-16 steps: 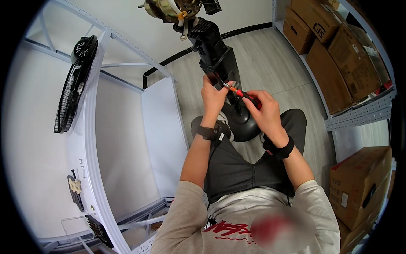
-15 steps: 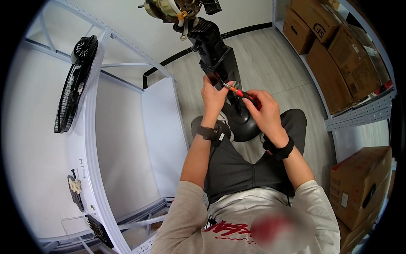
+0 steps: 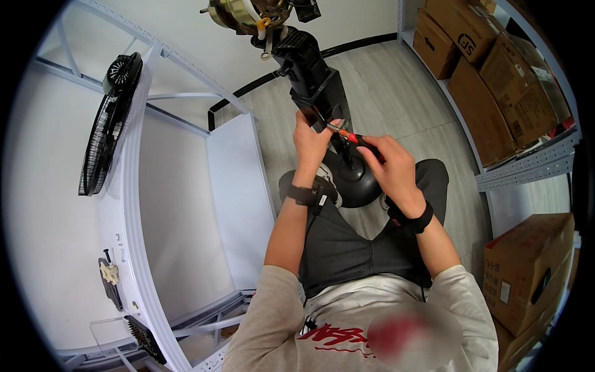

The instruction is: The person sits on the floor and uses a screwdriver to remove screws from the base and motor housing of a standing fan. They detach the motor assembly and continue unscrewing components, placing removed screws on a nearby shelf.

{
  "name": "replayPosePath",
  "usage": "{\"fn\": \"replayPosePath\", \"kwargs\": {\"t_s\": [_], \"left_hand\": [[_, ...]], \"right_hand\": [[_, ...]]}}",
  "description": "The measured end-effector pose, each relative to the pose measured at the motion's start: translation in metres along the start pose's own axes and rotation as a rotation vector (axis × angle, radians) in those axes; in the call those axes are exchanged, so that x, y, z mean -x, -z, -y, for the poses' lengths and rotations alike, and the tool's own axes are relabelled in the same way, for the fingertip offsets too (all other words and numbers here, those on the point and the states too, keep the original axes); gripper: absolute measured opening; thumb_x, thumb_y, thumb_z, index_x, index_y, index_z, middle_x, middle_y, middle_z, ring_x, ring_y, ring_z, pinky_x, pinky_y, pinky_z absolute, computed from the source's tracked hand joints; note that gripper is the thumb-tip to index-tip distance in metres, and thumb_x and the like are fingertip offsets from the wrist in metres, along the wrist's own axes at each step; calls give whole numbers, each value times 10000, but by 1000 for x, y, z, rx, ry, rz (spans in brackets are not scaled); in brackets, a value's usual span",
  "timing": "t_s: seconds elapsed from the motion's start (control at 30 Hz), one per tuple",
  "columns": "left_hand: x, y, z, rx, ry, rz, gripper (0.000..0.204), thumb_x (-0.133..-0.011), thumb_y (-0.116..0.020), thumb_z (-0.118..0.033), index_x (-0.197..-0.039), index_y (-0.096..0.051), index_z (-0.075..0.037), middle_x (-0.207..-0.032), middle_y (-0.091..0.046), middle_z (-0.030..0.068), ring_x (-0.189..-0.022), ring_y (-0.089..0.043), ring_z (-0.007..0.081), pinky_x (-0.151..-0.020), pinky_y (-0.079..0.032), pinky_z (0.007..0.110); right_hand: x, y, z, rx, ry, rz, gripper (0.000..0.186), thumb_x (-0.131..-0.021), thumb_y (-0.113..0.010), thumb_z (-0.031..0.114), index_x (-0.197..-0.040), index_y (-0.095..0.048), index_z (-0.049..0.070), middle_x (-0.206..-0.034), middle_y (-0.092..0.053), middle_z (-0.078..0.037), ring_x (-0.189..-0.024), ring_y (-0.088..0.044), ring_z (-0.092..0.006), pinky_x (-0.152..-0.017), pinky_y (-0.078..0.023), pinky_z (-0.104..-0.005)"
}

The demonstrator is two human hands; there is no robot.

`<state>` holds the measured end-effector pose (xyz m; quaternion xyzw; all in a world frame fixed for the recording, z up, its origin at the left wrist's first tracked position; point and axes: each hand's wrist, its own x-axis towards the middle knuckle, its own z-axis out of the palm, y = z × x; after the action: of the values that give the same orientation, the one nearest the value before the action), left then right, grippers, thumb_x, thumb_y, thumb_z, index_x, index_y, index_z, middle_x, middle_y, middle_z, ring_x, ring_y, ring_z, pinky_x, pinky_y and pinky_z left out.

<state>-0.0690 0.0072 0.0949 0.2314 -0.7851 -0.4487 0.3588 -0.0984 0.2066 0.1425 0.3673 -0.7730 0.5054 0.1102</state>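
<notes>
A black pedestal fan stand [image 3: 317,80] leans in front of me, with a bare brass-coloured motor [image 3: 245,13] at its top and a round black base [image 3: 361,189] between my feet. My left hand [image 3: 312,147] is closed round the lower end of the stand's boxy housing, thumb on the near side. Between the thumb and fingers of my right hand [image 3: 395,166] is a red-and-black screwdriver [image 3: 353,137]. Its shaft points left at the housing, close beside my left thumb; the exact contact of the tip is too small to see.
On the white shelf at left lie a black fan grille [image 3: 105,133], a dark flat part with a pale lump [image 3: 110,274] and a black slotted piece [image 3: 144,338]. Cardboard boxes [image 3: 483,111] fill the rack at right, and another large box [image 3: 527,273] stands nearer me.
The fingers of my right hand have shifted round the screwdriver's handle, and the hand sits slightly lower and further right. My left hand and the stand have barely moved.
</notes>
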Motion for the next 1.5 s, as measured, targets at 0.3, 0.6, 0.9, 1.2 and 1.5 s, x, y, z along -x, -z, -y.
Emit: {"fn": "replayPosePath", "kwargs": {"t_s": [0.3, 0.6, 0.9, 1.2, 1.5], "left_hand": [[0, 1, 0, 34, -8, 17, 560, -710, -859, -259, -1069, -517, 2, -977, -665, 146, -941, -663, 295, -836, -508, 377], [0, 1, -2, 33, -10, 29, 562, -715, -854, -246, -1094, -519, 0, -981, -673, 139, -940, -671, 279, -838, -510, 368], [0, 1, -3, 25, 6, 33, 547, -712, -857, -245, -1070, -521, -4, -973, -675, 138, -917, -675, 278, -828, -511, 364], [0, 2, 0, 10, -1, 31, 550, -712, -856, -253, -1069, -522, 0, -983, -677, 141, -936, -674, 281, -829, -511, 369], [0, 4, -3, 9, 14, 33, 545, -719, -851, -253, -1072, -522, 1, -977, -677, 143, -936, -673, 277, -831, -508, 369]], "right_hand": [[-5, 25, -34, 44, -84, -172, 191, -833, -753, 126, -1001, -703, 50, -838, -667, -86, -667, -625, -189, -594, -485, -285], [-25, 10, -38, -17, -57, -135, 192, -828, -753, 119, -999, -702, 50, -812, -650, -82, -669, -609, -196, -589, -476, -299], [-41, 9, -48, -143, -134, -64, 192, -824, -736, 76, -1012, -702, 57, -898, -646, -76, -745, -640, -190, -660, -512, -283], [-37, 10, -47, -149, -37, -23, 197, -820, -711, 18, -1014, -696, 51, -967, -637, -89, -810, -652, -218, -688, -536, -306], [-42, 14, -44, -109, -167, -3, 195, -824, -720, 50, -1018, -699, 52, -886, -643, -81, -776, -630, -221, -648, -501, -332]]}}
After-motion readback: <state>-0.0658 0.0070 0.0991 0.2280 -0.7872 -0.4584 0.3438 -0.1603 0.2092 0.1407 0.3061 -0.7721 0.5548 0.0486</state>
